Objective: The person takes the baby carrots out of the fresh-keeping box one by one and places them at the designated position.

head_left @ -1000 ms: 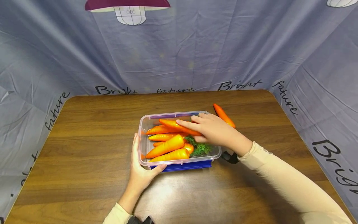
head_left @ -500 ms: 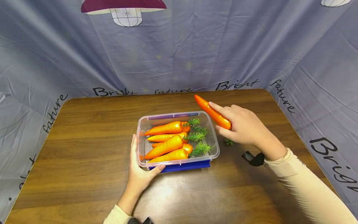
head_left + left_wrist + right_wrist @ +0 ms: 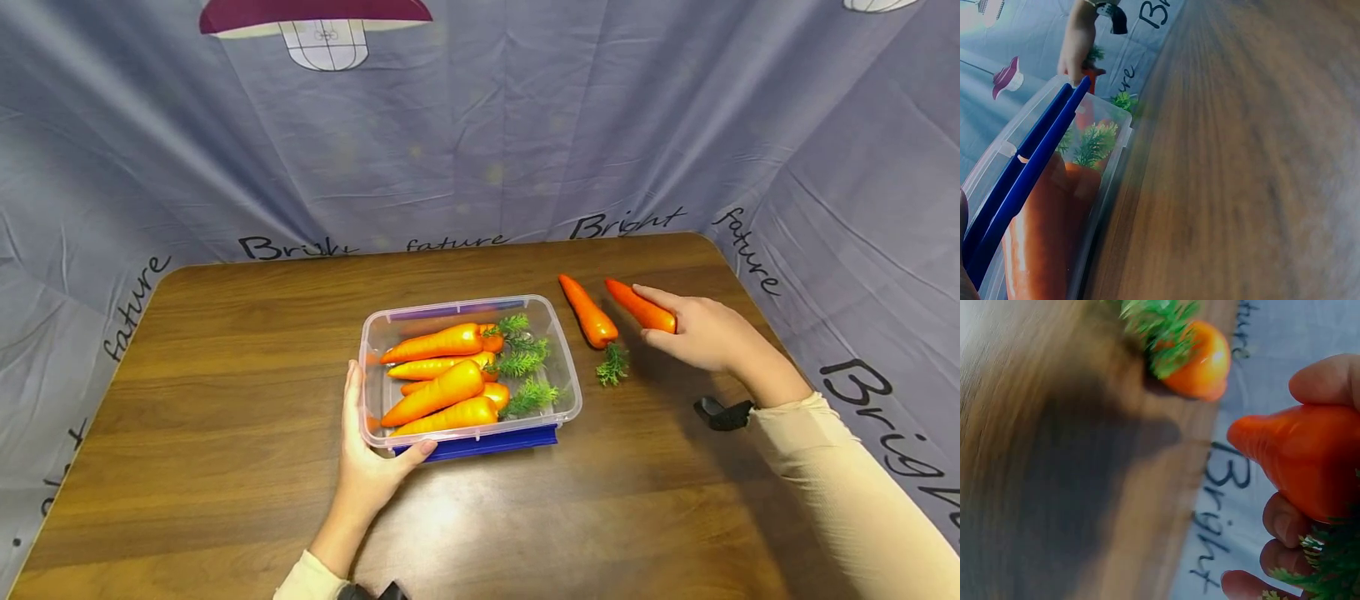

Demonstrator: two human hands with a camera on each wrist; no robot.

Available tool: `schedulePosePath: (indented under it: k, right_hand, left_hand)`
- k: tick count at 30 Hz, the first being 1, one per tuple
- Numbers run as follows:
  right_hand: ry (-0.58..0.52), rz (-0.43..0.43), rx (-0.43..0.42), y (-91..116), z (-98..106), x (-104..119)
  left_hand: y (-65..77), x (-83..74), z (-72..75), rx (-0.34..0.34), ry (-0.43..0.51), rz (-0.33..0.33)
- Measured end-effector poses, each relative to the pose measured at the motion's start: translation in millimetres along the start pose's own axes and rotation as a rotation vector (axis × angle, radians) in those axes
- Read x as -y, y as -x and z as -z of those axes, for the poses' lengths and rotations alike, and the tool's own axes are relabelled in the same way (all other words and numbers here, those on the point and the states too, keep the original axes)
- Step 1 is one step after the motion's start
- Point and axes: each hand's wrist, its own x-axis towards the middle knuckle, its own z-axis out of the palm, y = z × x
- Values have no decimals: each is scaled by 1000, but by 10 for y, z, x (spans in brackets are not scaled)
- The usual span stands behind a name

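Observation:
My left hand (image 3: 367,475) grips a clear plastic food container (image 3: 572,371) at its front left corner, thumb on the front rim and fingers along the left wall. Inside lie several orange carrots (image 3: 442,342), their green tops (image 3: 528,396) pointing right. A blue latch (image 3: 1047,147) hangs along the container's front side. Over the right part of the table, my right hand (image 3: 705,333) holds another carrot (image 3: 641,307), thumb and fingers on its thick end. In the right wrist view, this carrot (image 3: 1316,456) has its green leaves beneath the fingers.
Between the container and my right hand, a loose carrot (image 3: 588,312) lies on the wooden table (image 3: 262,350), its leafy top (image 3: 612,364) toward me. A grey-blue printed curtain (image 3: 465,150) encloses the table's back and sides.
My right hand has lifted a carrot out of the container and carried it right, past the loose carrot on the table. My left hand keeps its grip on the container.

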Motion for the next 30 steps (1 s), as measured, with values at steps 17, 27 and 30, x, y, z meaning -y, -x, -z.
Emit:
schedulePosePath:
  k: [17, 27, 30]
  right_hand:
    - [-21, -28, 122, -333, -207, -211]
    - [-55, -4, 177, -454, -276, -243]
    - [-63, 1, 211, -472, -303, -270]
  left_hand:
    - [4, -4, 2, 3, -8, 16]
    - [-2, -8, 1, 1, -11, 17]
    - [-2, -3, -1, 3, -13, 23]
